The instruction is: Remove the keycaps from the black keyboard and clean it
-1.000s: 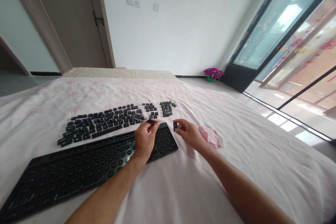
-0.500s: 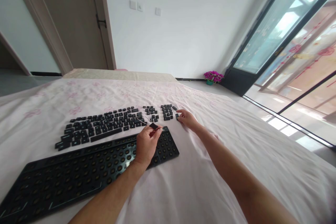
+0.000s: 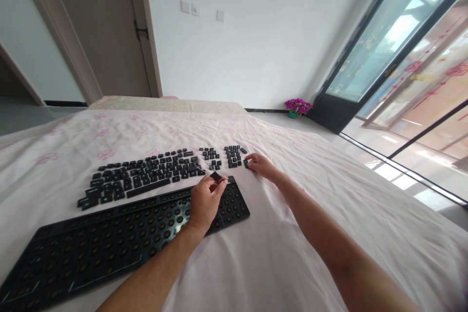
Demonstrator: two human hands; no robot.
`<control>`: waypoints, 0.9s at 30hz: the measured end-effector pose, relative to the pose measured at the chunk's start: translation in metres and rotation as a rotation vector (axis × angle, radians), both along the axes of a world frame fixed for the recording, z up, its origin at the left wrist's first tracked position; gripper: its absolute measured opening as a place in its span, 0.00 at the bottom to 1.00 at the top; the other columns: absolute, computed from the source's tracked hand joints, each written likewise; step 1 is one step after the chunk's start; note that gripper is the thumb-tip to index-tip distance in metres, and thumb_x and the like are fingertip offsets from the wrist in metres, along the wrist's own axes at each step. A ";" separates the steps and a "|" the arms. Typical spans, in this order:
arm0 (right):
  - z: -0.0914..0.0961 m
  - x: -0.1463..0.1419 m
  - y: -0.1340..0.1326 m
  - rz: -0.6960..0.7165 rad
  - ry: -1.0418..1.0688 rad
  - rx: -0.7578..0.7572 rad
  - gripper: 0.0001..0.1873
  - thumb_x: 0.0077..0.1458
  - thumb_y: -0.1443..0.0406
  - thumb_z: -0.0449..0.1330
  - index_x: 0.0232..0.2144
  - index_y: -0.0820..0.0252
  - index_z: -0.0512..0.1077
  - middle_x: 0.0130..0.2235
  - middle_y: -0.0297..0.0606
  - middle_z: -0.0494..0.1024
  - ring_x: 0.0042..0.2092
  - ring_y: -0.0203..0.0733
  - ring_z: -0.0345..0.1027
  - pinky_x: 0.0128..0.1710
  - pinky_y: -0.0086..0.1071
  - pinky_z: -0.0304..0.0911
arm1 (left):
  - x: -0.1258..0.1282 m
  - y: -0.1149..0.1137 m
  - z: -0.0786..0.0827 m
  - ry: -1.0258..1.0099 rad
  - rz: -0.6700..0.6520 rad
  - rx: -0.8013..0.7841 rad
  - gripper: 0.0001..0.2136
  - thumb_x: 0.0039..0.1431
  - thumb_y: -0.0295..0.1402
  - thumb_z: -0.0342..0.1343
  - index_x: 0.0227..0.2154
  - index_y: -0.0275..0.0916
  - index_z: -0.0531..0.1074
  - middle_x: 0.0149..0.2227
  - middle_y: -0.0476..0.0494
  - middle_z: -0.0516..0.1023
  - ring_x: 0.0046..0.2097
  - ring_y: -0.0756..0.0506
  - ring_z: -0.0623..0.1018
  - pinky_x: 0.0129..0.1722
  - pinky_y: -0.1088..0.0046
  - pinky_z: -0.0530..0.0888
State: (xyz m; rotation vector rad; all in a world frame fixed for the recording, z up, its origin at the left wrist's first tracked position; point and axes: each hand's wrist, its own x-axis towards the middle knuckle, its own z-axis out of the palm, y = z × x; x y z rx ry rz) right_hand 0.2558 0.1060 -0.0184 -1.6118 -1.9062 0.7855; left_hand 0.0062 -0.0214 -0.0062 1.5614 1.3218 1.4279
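My left hand (image 3: 205,201) hovers over the right part of a black keyboard base (image 3: 120,234) whose keycaps are off. Its fingers pinch the black handle of a keycap puller (image 3: 215,176), with thin wires pointing away toward the loose caps. Off the base's far right corner, my right hand (image 3: 260,166) has thumb and forefinger closed on a small black keycap (image 3: 246,163) at the cloth. Beside it lies the number-pad group of keycaps (image 3: 233,156). The main block of loose keycaps (image 3: 142,175) is spread in rows beyond the base, a long space bar (image 3: 148,188) at its near side.
A pale flowered cloth (image 3: 292,253) covers the surface under everything. One long keycap (image 3: 243,150) lies just beyond my right hand. Farther off are a white wall, a door (image 3: 98,24), a pot of magenta flowers (image 3: 298,107) and a glass door at right.
The puller's handle has tilted slightly in my left hand. My right fingers have shifted a little to the left with the keycap.
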 end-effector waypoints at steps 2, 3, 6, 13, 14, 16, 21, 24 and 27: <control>0.002 0.000 0.000 0.022 -0.029 0.005 0.17 0.49 0.69 0.57 0.44 0.60 0.72 0.25 0.29 0.73 0.28 0.33 0.65 0.30 0.26 0.59 | 0.000 0.001 -0.001 0.003 -0.008 0.004 0.09 0.58 0.37 0.57 0.34 0.39 0.79 0.36 0.45 0.81 0.38 0.47 0.79 0.41 0.73 0.72; 0.003 0.000 0.000 0.030 -0.046 0.008 0.17 0.50 0.69 0.57 0.44 0.59 0.73 0.26 0.29 0.73 0.28 0.33 0.65 0.30 0.27 0.59 | 0.000 0.001 -0.001 0.006 -0.013 0.006 0.09 0.58 0.37 0.57 0.33 0.39 0.79 0.36 0.45 0.81 0.38 0.47 0.79 0.42 0.73 0.72; 0.005 -0.001 -0.002 0.034 -0.103 0.021 0.17 0.51 0.68 0.57 0.44 0.57 0.75 0.26 0.29 0.73 0.28 0.34 0.64 0.30 0.27 0.57 | 0.000 0.001 -0.002 0.025 -0.014 0.004 0.09 0.58 0.38 0.56 0.34 0.40 0.79 0.36 0.45 0.81 0.38 0.46 0.79 0.41 0.72 0.72; 0.008 0.000 -0.007 -0.032 -0.175 0.056 0.18 0.52 0.64 0.59 0.46 0.55 0.76 0.28 0.32 0.74 0.29 0.36 0.65 0.31 0.29 0.57 | 0.000 0.001 -0.004 0.099 0.007 0.008 0.13 0.61 0.42 0.53 0.33 0.39 0.77 0.36 0.43 0.80 0.38 0.46 0.79 0.41 0.71 0.72; 0.010 0.000 -0.008 -0.042 -0.176 0.059 0.18 0.52 0.64 0.59 0.47 0.55 0.75 0.27 0.32 0.74 0.29 0.36 0.65 0.32 0.30 0.58 | 0.001 0.001 -0.005 0.111 0.015 0.002 0.14 0.61 0.43 0.52 0.33 0.39 0.76 0.35 0.43 0.80 0.37 0.46 0.78 0.40 0.71 0.72; 0.017 -0.002 -0.014 -0.074 -0.173 0.078 0.19 0.54 0.62 0.57 0.48 0.57 0.74 0.26 0.32 0.73 0.29 0.36 0.65 0.32 0.30 0.59 | 0.001 0.001 -0.005 0.108 0.012 -0.023 0.15 0.63 0.44 0.49 0.34 0.39 0.75 0.34 0.43 0.80 0.37 0.45 0.79 0.40 0.70 0.72; 0.051 -0.030 -0.058 0.116 0.179 0.185 0.23 0.56 0.55 0.58 0.53 0.55 0.71 0.37 0.35 0.74 0.32 0.35 0.64 0.33 0.30 0.61 | 0.001 -0.005 0.002 0.176 -0.052 -0.029 0.15 0.66 0.43 0.45 0.32 0.41 0.71 0.32 0.45 0.81 0.36 0.46 0.80 0.39 0.71 0.71; 0.070 -0.062 -0.095 0.320 0.358 0.128 0.24 0.55 0.52 0.60 0.53 0.52 0.71 0.45 0.38 0.74 0.37 0.37 0.66 0.36 0.31 0.64 | 0.003 -0.010 0.008 0.315 -0.097 0.007 0.15 0.66 0.42 0.44 0.33 0.41 0.71 0.31 0.46 0.80 0.34 0.45 0.79 0.36 0.71 0.69; 0.079 -0.085 -0.117 0.314 0.454 0.062 0.16 0.57 0.50 0.56 0.36 0.54 0.74 0.33 0.35 0.74 0.32 0.36 0.65 0.33 0.30 0.64 | 0.007 -0.015 0.014 0.389 -0.189 0.026 0.15 0.67 0.42 0.43 0.37 0.43 0.74 0.34 0.45 0.81 0.35 0.45 0.79 0.35 0.72 0.69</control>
